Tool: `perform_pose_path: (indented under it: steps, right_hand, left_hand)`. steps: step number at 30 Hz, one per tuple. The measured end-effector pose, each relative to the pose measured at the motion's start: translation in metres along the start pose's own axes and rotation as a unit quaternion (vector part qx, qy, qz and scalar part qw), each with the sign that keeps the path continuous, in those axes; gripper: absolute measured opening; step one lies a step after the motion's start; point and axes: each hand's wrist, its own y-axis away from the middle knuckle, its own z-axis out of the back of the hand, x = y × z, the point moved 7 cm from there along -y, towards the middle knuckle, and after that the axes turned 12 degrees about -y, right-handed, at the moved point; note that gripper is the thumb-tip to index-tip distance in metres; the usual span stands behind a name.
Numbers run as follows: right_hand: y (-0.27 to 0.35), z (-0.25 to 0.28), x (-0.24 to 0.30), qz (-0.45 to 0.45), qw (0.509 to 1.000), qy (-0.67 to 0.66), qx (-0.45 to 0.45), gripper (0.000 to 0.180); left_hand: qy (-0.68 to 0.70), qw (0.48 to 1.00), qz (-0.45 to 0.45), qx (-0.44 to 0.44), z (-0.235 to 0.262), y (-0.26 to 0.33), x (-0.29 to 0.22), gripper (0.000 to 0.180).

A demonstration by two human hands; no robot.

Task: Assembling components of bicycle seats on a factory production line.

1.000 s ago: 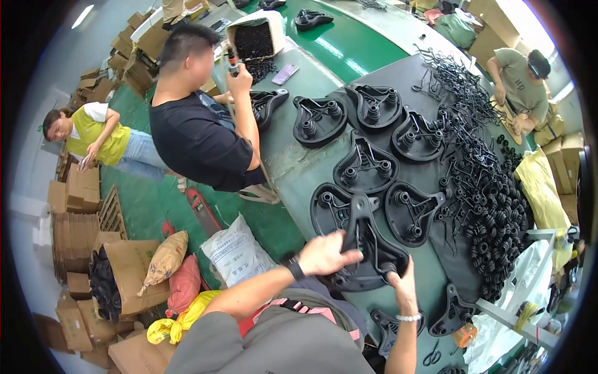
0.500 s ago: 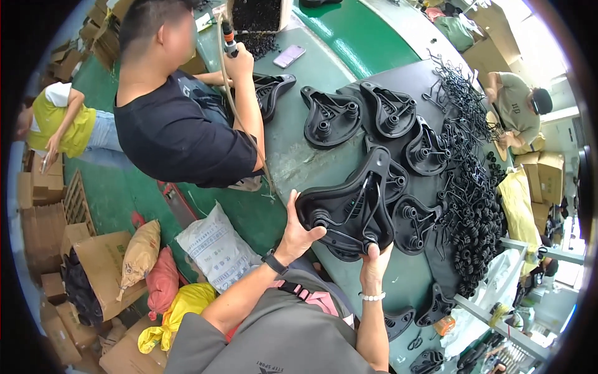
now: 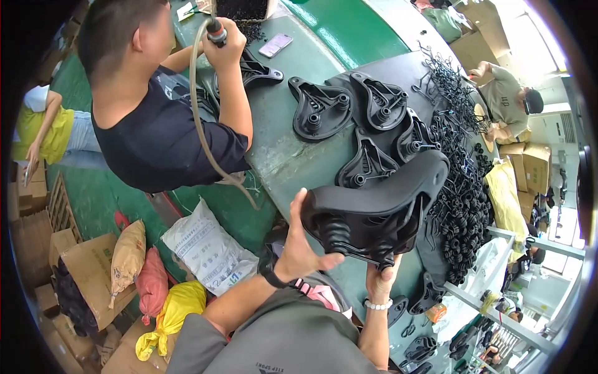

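Both hands hold a black bicycle saddle (image 3: 374, 196) above the table, tilted so its smooth outer side and narrow nose show. Coil springs (image 3: 337, 237) and a metal rod are visible at its underside. My left hand (image 3: 303, 252) presses along the saddle's left side, fingers up and thumb reaching toward the springs. My right hand (image 3: 381, 283) grips the lower edge, thumb on the spring end; its other fingers are hidden beneath. Beyond lie several upturned saddles, among them one saddle (image 3: 366, 163) just behind the held one.
Bent black rods (image 3: 451, 93) and a heap of black springs (image 3: 464, 230) cover the table's right side. At left, a co-worker (image 3: 156, 124) holds a hosed power driver (image 3: 217, 32). A phone (image 3: 275, 45) lies farther back. White sack (image 3: 208, 246) and cartons stand on the floor.
The held saddle has been tipped and raised, turning its underside away and its smooth outer side into view. Both hands stay on it. The co-worker's driver hand has shifted, and the view has moved slightly.
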Motion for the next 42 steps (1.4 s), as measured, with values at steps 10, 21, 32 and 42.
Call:
perform_pose_path:
  steps: [10,21,32,42]
  right_hand:
    - [0.003,0.033,-0.004,-0.086,0.989,-0.123,-0.019,0.119]
    - [-0.002,0.048,0.003,-0.101,0.984,-0.149,0.015,0.109]
    - [-0.016,0.025,0.02,-0.102,0.994,-0.043,-0.023,0.11]
    - [-0.017,0.014,0.008,-0.084,0.992,-0.09,0.014,0.09]
  left_hand:
    - [-0.345,0.93,-0.11,-0.059,-0.048,-0.006,-0.085,0.132]
    - [-0.363,0.908,-0.197,-0.076,-0.074,0.001,-0.105,0.131]
    - [-0.19,0.977,-0.056,-0.078,-0.053,-0.041,-0.05,0.114]
    - [-0.406,0.905,-0.108,-0.062,-0.079,-0.059,-0.091,0.113]
